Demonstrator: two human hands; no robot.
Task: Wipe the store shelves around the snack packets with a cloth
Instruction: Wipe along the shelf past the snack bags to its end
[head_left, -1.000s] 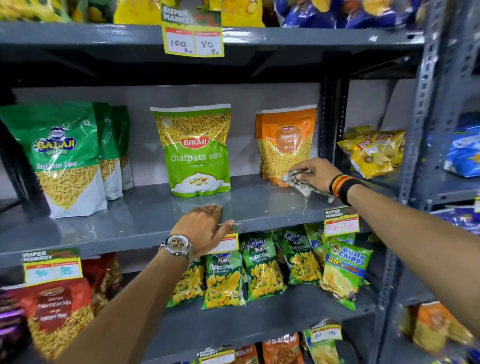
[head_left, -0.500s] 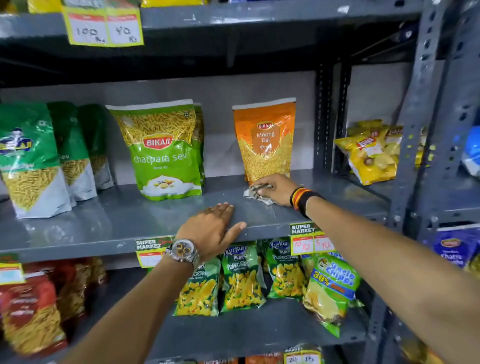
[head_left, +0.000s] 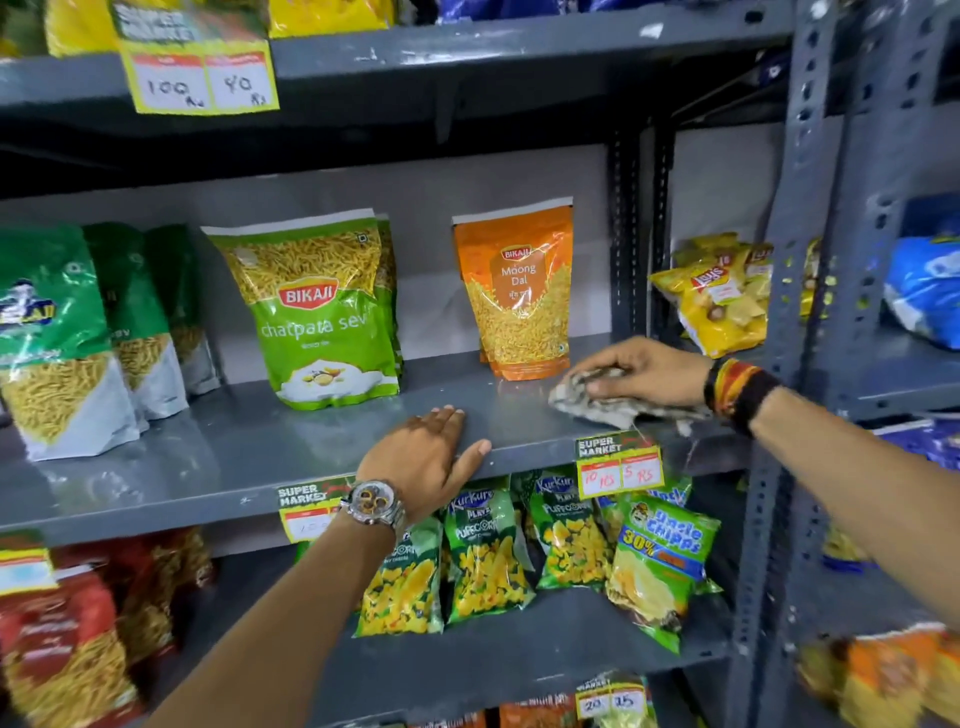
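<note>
This is a small grocery shop or supermarket aisle, fitted with grey slotted-angle metal shelving (head_left: 270, 457) on several tiers. Sealed snack packets stand facing outward for sale: a green Bikaji chatpata sev pouch (head_left: 322, 317), an orange Bikaji Moong Dal pouch (head_left: 519, 296), yellow Lay's crisp bags (head_left: 717, 296) and green Kurkure Puffcorn packets (head_left: 488, 556). Yellow-and-green paper price tags printed "Super Market" (head_left: 618, 460), with handwritten rupee prices, are stuck to the shelf edges.
</note>
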